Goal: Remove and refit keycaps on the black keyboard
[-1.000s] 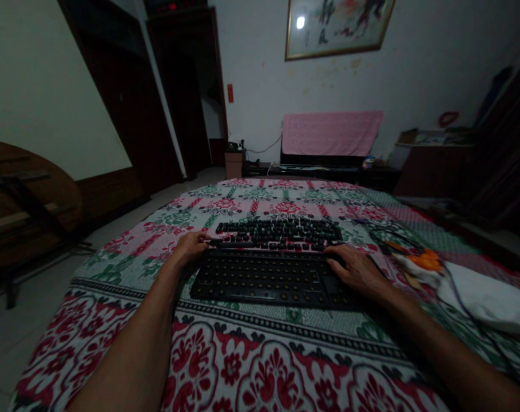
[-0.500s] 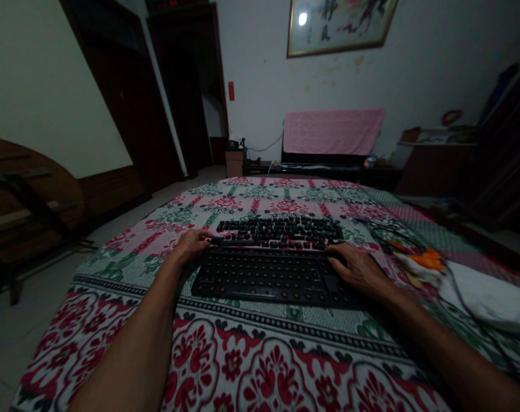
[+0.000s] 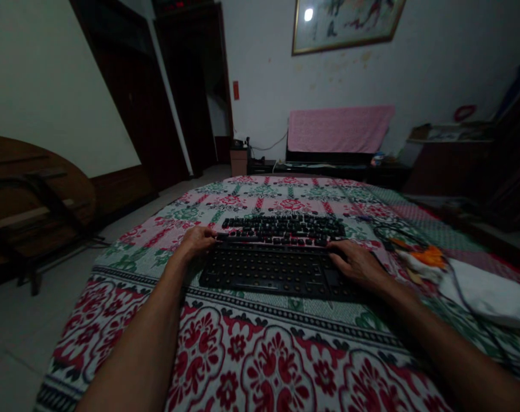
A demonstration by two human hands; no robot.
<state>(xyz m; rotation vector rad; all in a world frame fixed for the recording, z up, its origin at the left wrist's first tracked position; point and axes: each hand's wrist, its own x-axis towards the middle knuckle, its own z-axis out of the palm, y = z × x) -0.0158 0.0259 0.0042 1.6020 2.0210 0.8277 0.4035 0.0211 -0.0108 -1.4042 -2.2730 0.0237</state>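
A black keyboard base (image 3: 264, 272) with its keycaps off lies across the patterned tablecloth, showing rows of small brownish switch points. My left hand (image 3: 198, 240) is closed at its far left corner, fingertips pinched by the end of a long dark strip (image 3: 242, 237); whether that strip is a loose piece or part of the base I cannot tell. At the far right, my right hand (image 3: 356, 263) grips the base's back edge, thumb lying over the top face and the other fingers partly hidden behind. Just beyond the base, loose black keycaps (image 3: 285, 224) are laid out in rows.
To the right lie a dark cable (image 3: 388, 232), an orange item (image 3: 431, 256) and a white bag-like bundle (image 3: 487, 292). The tablecloth (image 3: 277, 366) covers the table. A folded round tabletop (image 3: 36, 189) leans at the left, and a pink cloth (image 3: 339, 129) hangs by the far wall.
The whole view has shifted slightly, so the scene sits a little farther right. Both hands keep their places on the keyboard base, with no clear movement against the cloth.
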